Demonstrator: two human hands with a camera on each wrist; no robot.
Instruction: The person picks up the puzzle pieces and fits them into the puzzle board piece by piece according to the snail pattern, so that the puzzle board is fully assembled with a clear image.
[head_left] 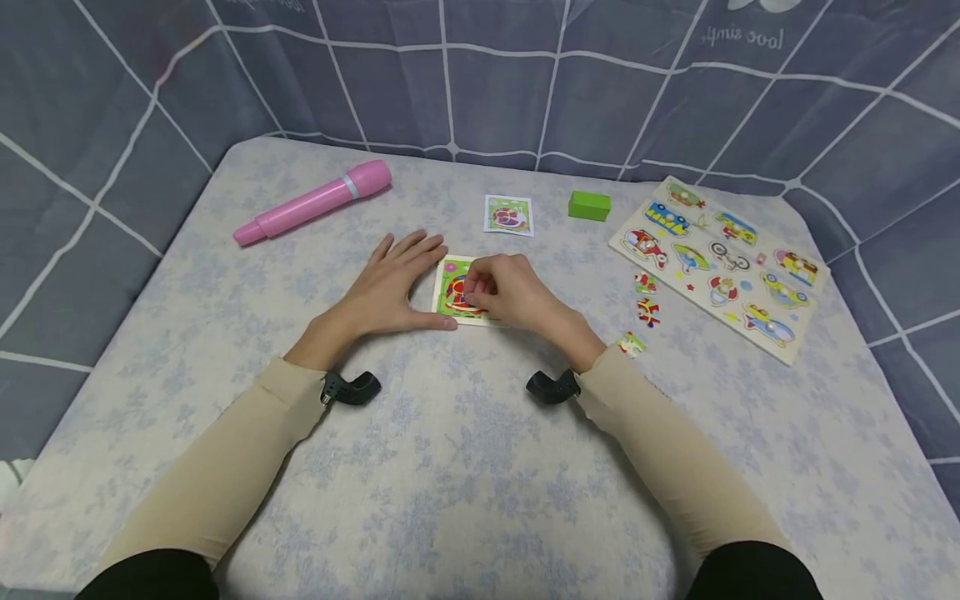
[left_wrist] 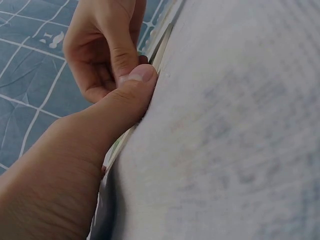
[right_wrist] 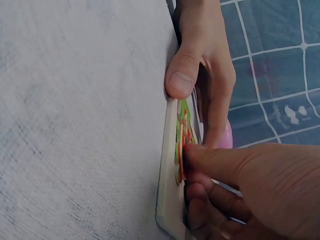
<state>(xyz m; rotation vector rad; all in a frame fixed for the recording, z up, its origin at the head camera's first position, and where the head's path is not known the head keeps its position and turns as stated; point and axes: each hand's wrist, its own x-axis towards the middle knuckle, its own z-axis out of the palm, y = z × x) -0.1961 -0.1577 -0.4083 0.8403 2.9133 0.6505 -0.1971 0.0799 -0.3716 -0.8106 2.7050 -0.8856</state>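
Observation:
A small wooden puzzle board (head_left: 447, 275) with a green and red picture lies flat at the middle of the table. My left hand (head_left: 390, 287) rests along its left side, fingers spread, with the thumb laid at the near edge. With thumb and fingertips, my right hand (head_left: 517, 292) pinches a red-edged puzzle piece (right_wrist: 181, 150) over the picture. Those fingers hide much of the piece and the board's right part. Beyond the right wrist lie three loose puzzle pieces (head_left: 648, 312), red, white and green.
Behind the board are a small picture card (head_left: 510, 215) and a green block (head_left: 588, 206). A larger peg-style vehicle puzzle (head_left: 750, 287) occupies the right side. At the back left lies a pink wand-shaped object (head_left: 315, 202). Grey checked curtain (head_left: 502, 92) surrounds the table's far sides.

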